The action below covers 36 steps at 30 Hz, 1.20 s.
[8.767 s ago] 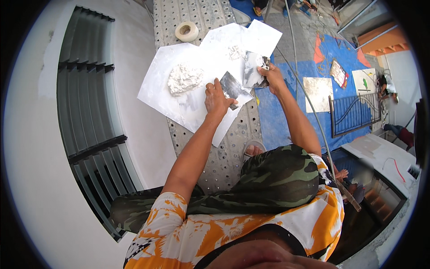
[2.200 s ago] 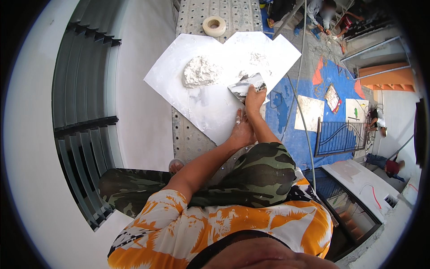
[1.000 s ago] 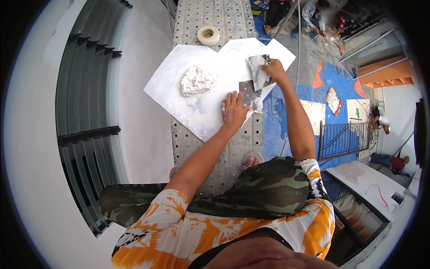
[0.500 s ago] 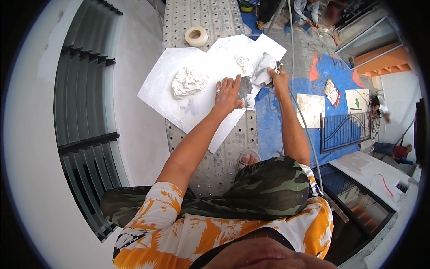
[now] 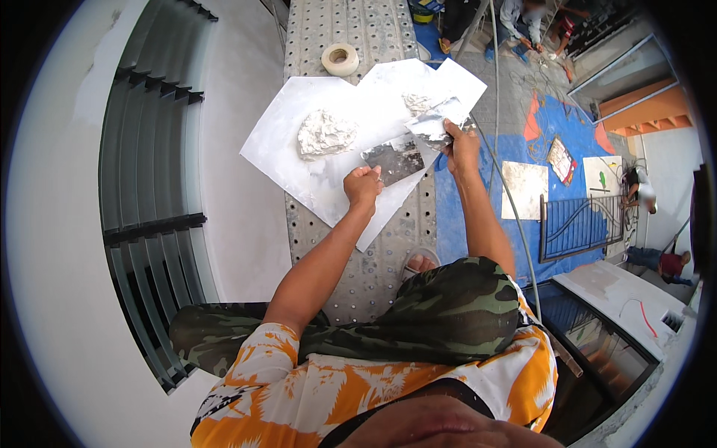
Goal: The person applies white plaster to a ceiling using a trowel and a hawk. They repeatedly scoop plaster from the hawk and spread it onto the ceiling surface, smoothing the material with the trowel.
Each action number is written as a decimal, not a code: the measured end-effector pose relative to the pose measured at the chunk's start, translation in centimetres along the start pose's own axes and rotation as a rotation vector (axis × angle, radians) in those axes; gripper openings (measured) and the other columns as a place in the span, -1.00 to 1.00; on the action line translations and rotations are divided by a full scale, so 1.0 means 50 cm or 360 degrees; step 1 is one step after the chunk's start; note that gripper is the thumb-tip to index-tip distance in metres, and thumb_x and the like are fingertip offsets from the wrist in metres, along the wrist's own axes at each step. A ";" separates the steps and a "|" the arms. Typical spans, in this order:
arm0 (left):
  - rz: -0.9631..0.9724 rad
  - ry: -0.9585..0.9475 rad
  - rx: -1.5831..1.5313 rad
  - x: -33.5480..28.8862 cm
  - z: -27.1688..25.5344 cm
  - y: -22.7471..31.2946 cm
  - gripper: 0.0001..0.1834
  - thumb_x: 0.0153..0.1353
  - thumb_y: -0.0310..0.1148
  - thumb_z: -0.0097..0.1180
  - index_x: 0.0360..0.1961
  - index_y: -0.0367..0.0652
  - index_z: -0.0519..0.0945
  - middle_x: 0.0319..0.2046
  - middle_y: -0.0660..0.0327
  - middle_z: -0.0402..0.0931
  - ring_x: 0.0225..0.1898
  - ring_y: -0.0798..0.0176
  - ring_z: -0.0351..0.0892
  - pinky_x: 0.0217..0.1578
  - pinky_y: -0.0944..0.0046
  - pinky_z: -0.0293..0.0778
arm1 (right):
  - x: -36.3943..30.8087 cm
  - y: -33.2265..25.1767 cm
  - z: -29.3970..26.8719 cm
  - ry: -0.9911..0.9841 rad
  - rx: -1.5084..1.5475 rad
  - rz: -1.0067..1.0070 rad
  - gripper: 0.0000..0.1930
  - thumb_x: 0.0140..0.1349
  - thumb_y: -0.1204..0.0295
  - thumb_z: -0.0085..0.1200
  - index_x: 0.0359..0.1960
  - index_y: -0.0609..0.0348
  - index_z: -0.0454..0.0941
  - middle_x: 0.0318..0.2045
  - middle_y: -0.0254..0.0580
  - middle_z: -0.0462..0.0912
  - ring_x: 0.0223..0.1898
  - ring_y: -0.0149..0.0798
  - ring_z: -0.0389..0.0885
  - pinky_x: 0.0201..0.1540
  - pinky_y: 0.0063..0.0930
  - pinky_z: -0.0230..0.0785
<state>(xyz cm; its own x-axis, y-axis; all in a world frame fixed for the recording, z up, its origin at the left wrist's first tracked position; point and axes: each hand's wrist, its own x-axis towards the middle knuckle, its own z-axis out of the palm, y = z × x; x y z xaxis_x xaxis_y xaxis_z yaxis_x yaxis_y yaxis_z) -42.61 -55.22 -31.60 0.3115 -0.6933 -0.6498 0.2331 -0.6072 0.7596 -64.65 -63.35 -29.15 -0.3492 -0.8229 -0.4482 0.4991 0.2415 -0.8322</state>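
**Dark plate (image 5: 396, 160) and smeared plate (image 5: 433, 127) held at a white sheet (image 5: 280, 119)**

We take the dark plate as the centre of the dial, with twelve o'clock at the top of the view. It lies flat-on to us over the right half of the sheet, its face flecked with white. At eight o'clock, the left hand (image 5: 363, 185) pinches its near-left corner, thumb and fingers closed narrowly. The smeared plate sits just beside it at two o'clock; we cannot tell whether the two edges touch. Between two and three o'clock, the right hand (image 5: 461, 144) grips that plate by its right end, thumb on top.

Farther out on the sheet, we find a smaller heap (image 5: 417, 103) of white paste at one o'clock and a large, rough mound (image 5: 326, 136) at ten. A roll of tape (image 5: 340, 60) lies at eleven, on the perforated metal platform (image 5: 351, 22) that bears the sheet.

Beyond, we note a louvred window (image 5: 153, 179) at nine o'clock, a blue groundsheet (image 5: 467, 213) at four with a metal grille (image 5: 581, 228) over it, and a co-worker (image 5: 520, 26) between one and two, whose handwork is too small to read.
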 end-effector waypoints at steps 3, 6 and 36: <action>-0.0202 -0.0160 -0.0029 -0.068 0.027 -0.056 -0.79 0.38 -0.39 0.29 -0.09 -0.31 0.60 -0.29 0.13 0.66 -0.38 0.21 0.73 -0.44 0.29 0.57 | -0.081 0.062 0.009 0.0125 0.0008 0.0079 -0.66 0.29 0.57 0.22 0.08 0.36 0.53 -0.15 -0.01 0.72 -0.30 -0.19 0.79 -0.43 -0.23 0.76; 0.0557 -0.0364 0.1191 -0.145 0.024 -0.110 -0.46 0.34 -0.26 0.27 0.21 -0.41 0.50 -0.04 -0.06 0.63 0.03 -0.05 0.66 -0.04 -0.05 0.56 | -0.141 0.143 -0.004 0.0128 -0.0044 -0.0019 -0.71 0.29 0.59 0.18 0.02 0.43 0.57 -0.16 -0.05 0.71 -0.22 -0.27 0.69 -0.21 -0.34 0.59; 0.1049 -0.0992 0.2621 -0.150 0.018 -0.091 0.15 0.29 0.14 0.22 0.53 -0.56 -0.02 0.57 -0.29 -0.06 0.62 -0.30 -0.17 0.53 -0.41 -0.22 | -0.073 0.210 0.023 0.0222 -0.0509 -0.0389 -0.69 0.23 0.64 0.07 -0.01 0.64 0.53 -0.09 0.27 0.73 -0.09 -0.04 0.75 0.00 -0.26 0.56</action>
<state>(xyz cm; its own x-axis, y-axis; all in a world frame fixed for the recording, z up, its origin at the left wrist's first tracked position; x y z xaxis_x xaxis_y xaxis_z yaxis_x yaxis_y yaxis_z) -46.82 -47.60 -30.19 -0.4535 -0.7335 -0.5063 -0.8885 0.3272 0.3218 -57.22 -58.39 -35.89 -0.5416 -0.8036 -0.2469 0.1246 0.2137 -0.9689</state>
